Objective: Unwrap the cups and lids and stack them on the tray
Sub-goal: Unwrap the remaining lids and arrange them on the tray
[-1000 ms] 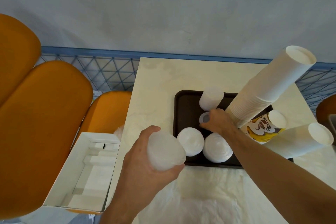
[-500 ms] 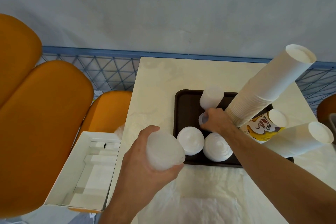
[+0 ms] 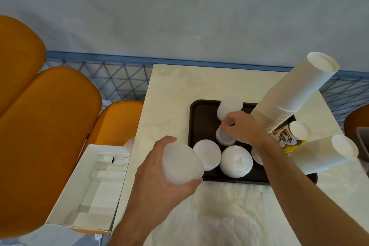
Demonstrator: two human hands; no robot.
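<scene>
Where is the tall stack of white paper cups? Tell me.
In the head view, the tall stack of white paper cups stands at the dark tray's right end, just right of the right hand.

Cream marble-pattern table (image 3: 169,94) beside blue wire fence. Dark tray (image 3: 201,124) sits on table's middle, toward right side. Clear plastic wrap (image 3: 219,211) lies crumpled on near end, touching tray's near edge. White cup stack (image 3: 327,156) stands at right near corner of tray; whether on tray or table cannot be told. White box (image 3: 87,187) sits just beside table's left edge, lower than tabletop.
</scene>
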